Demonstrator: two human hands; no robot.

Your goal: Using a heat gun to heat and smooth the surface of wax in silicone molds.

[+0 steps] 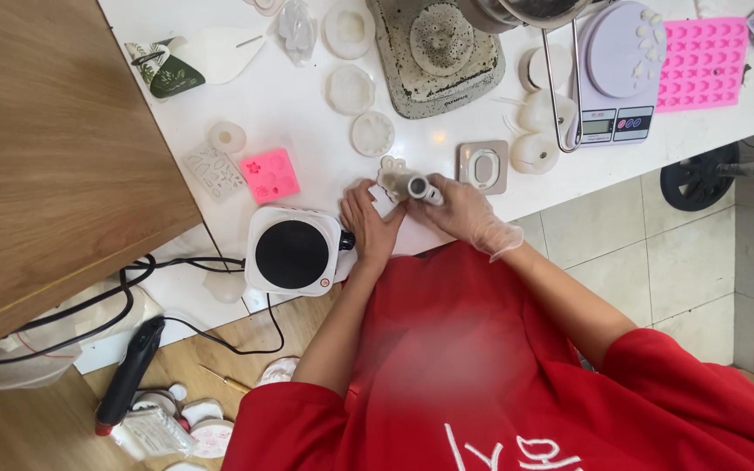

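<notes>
At the table's (307,113) near edge, both hands met over a small pale tube (417,186). The right hand (462,212), in a thin clear glove, was closed around the tube, whose open end pointed up toward the camera. The left hand (368,222), bare, lay with its fingers bent against a white mould (392,174) just under and beside the tube; whether it truly gripped the mould could not be told. Just left of that hand sat a white hotplate (293,251) with a black round top, its cable trailing off the table. Beyond the hands lay a grey square frame (483,166), a pink square mould (270,174), several round clear moulds (372,133) and a dirty grey tray (437,54). Farther right stood a kitchen scale (619,74) and a pink sheet mould (702,63). On the floor, well apart, lay a black heat gun (129,372).
</notes>
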